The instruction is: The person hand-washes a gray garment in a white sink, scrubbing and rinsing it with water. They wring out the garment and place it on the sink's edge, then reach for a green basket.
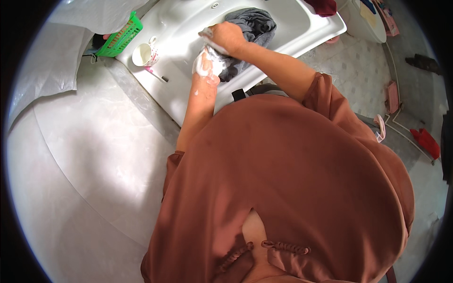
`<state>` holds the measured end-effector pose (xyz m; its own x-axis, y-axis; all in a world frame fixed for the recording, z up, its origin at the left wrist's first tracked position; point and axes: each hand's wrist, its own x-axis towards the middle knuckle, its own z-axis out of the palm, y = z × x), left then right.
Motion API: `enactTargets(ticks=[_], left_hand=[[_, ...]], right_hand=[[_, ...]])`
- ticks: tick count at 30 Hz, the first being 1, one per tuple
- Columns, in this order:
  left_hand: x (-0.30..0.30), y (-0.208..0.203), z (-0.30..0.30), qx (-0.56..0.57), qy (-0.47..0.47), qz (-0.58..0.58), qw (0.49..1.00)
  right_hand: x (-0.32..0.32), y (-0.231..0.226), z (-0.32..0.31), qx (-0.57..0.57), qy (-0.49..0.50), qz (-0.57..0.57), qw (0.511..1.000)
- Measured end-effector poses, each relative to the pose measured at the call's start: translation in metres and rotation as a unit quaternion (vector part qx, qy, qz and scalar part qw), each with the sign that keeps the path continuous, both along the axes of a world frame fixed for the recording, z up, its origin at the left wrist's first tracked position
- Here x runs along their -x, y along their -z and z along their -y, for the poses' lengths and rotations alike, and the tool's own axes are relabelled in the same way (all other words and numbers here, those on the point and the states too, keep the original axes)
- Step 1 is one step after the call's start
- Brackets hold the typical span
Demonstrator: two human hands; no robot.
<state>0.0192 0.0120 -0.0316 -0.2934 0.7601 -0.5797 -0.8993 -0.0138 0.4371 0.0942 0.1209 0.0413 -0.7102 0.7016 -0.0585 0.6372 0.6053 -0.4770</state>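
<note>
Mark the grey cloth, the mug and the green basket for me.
Grey cloth (257,29), head view: its bunched upper part.
Mug (153,56), head view: its outer wall.
Green basket (123,39), head view: its slatted side.

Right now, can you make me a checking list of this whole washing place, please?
Surface: white basin, foam around the hands.
Job's things: bunched grey cloth in the basin.
Clutter: patterned cup and pink brush on the rim; green basket beside it; dark red cloth at the far right corner.
Hands: left hand foamy, by the cloth; right hand curled, foamy too; grip unclear.
Cables: thin white line along the wall, pipe or cord unclear.
Surroundings: grey floor, red item right.
</note>
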Motion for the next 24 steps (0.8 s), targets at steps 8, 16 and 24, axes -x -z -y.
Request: enactTargets(ticks=[8,16,24], left_hand=[[-0.002,-0.004,0.003,-0.004,0.004,0.003,1.000],[-0.004,-0.004,0.004,-0.009,0.011,0.009,1.000],[-0.003,-0.013,-0.005,-0.025,0.048,0.032,0.998]], right_hand=[[-0.010,0.002,-0.004,0.033,0.023,-0.004,0.999],[-0.009,0.013,0.011,-0.007,0.009,-0.037,0.999],[-0.009,0.026,0.015,-0.035,0.019,-0.027,0.999]])
